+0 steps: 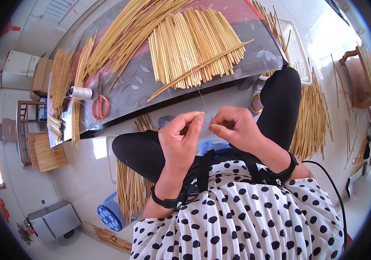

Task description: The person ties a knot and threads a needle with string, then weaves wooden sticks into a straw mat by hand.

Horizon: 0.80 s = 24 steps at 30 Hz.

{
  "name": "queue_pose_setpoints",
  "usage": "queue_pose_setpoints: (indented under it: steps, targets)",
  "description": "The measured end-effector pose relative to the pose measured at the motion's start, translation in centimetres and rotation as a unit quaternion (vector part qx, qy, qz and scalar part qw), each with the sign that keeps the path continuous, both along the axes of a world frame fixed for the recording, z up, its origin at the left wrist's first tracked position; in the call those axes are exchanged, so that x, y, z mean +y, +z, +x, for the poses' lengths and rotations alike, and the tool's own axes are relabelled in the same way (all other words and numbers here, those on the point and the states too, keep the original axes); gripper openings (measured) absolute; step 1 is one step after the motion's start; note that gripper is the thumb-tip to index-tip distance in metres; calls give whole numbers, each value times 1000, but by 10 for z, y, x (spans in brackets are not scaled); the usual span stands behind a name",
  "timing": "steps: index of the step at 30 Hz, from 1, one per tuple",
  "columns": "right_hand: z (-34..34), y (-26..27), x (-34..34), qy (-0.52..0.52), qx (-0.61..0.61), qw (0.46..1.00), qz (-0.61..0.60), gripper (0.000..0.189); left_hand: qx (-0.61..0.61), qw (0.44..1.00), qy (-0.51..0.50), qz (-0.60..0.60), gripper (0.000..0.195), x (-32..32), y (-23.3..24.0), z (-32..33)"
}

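Observation:
My left hand [180, 138] pinches the end of a thin thread [202, 97] between thumb and forefinger, above my lap. That thread runs up to the near edge of a mat of straw-coloured stalks [188, 48] lying on the table. Close beside it, my right hand [237, 128] grips a fine needle [211, 121] upright between its fingertips. Whether thread passes through the needle is too small to tell. A single longer stalk [201, 68] lies slantwise across the mat, and a loop of thread rests on top.
Orange-handled scissors [100, 105] and a white thread spool [81, 93] lie left on the table [123, 104]. Loose stalks [120, 42] fill its far left. A white plastic basket [299, 52] stands right, above stalk bundles [310, 120] on the floor. A blue stool [110, 211] is lower left.

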State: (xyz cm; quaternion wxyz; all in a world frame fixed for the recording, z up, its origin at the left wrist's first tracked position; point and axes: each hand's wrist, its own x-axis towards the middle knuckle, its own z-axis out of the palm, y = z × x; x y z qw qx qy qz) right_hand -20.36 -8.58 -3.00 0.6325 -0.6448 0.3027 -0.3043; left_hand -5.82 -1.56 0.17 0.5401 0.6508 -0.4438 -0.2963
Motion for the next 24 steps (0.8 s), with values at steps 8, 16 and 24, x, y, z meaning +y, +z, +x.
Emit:
queue_pose_setpoints:
  steps: [8, 16, 24]
  targets:
    - [1, -2, 2, -40, -7, 999, -17, 9, -35, 999, 22, -16, 8, 0, -3, -5]
    - [3, 1, 5, -67, -38, 996, -38, 10, -212, 972, 29, -101, 7, -4, 0, -16]
    - [2, 1, 4, -75, -38, 995, -49, 12, -250, 960, 21, -122, 9, -7, -2, -18]
